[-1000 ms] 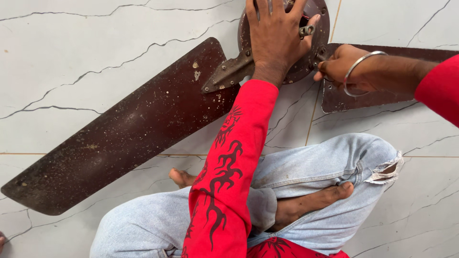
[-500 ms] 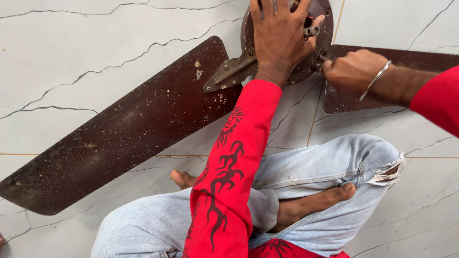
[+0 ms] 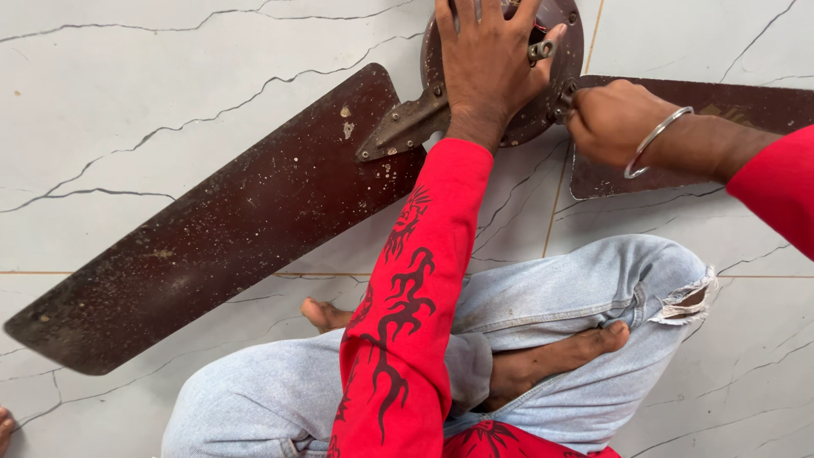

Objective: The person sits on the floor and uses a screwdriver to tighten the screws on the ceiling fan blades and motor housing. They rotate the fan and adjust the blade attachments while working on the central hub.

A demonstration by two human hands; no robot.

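I see a home-like floor of pale veined tiles (image 3: 170,110), where a dusty ceiling fan (image 3: 254,220) lies.

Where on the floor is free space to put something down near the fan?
Bare tile lies above the long left blade, and at lower right, past the knee. Around the hub it is crowded: left hand, right hand.

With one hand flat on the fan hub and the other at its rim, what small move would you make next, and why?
Probably keep the left hand pressed on the fan hub and give a small turn with the right hand, whose fingers are closed at the hub's rim by the right blade. What they grip is hidden, but blades fasten there by brackets, like the one on the left blade.
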